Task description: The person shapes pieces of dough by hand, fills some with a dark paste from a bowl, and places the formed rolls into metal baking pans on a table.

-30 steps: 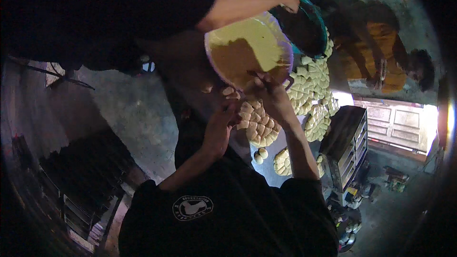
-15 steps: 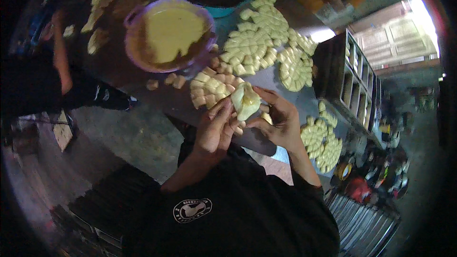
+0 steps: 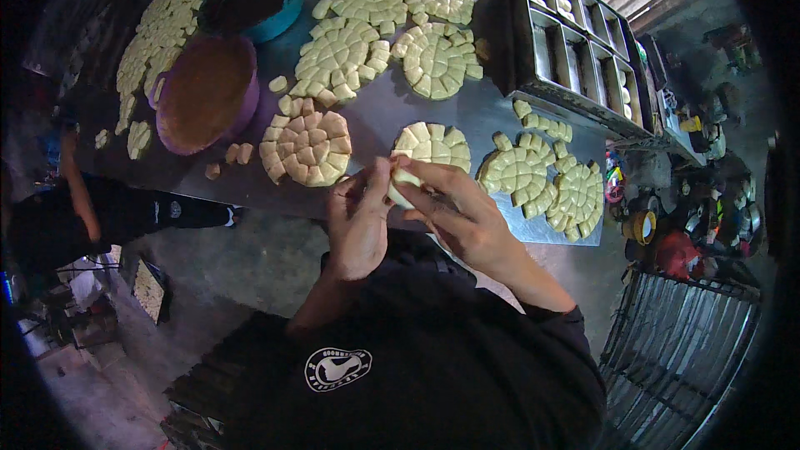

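Note:
A pale piece of dough (image 3: pixel 402 193) is pinched between my two hands at the front of the metal table (image 3: pixel 238 196). My left hand (image 3: pixel 358 221) has its fingers bent up against it from the left, and my right hand (image 3: pixel 454 212) closes over it from the right, partly hiding it. Behind them lie round clusters of cut dough pieces (image 3: pixel 429 143), including a browner cluster (image 3: pixel 305 148). A purple basin (image 3: pixel 204 92) with a brownish, shaded content sits to the left.
A teal basin (image 3: pixel 271 17) stands behind the purple one. More dough (image 3: pixel 146 58) covers the back. Compartmented metal trays (image 3: pixel 571 46) hold dough at right, with ribbed racks (image 3: pixel 679 350) below. Another person's arm (image 3: pixel 83 200) and dark clothing are at left.
My right hand has left the purple basin and joined my left around the dough, which is now folded closer between my fingers. The view has swung, showing more table and trays.

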Motion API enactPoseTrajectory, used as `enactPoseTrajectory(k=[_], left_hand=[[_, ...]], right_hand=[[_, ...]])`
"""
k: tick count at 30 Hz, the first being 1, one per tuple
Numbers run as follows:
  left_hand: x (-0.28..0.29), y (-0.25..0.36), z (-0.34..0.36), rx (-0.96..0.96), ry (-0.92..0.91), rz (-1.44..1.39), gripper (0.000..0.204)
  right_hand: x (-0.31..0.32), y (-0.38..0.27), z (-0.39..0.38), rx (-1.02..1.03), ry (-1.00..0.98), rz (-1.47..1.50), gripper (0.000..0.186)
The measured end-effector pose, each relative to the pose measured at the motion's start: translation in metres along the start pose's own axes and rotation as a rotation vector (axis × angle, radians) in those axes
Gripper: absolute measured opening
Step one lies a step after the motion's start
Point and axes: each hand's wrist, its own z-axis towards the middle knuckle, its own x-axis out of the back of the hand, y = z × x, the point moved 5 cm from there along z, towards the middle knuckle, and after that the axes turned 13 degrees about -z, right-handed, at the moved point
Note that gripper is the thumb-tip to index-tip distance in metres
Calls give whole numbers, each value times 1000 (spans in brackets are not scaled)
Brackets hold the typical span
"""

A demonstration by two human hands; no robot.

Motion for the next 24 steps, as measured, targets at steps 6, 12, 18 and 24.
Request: enactPoseTrajectory(k=[6, 12, 18, 24], left_hand=[[-39, 24, -8, -213, -165, 807, 17], [-19, 36, -2, -120, -350, 383, 18], [27, 61, 20, -32, -252, 310, 24], [46, 84, 43, 407, -263, -260, 35]], right_hand=[[15, 11, -3, -221, 72, 373, 11], [11, 4, 24, -188, 27, 205, 15], [-26, -13, 55, -176, -33, 393, 54], [-68, -22, 82, -290, -91, 29, 60]])
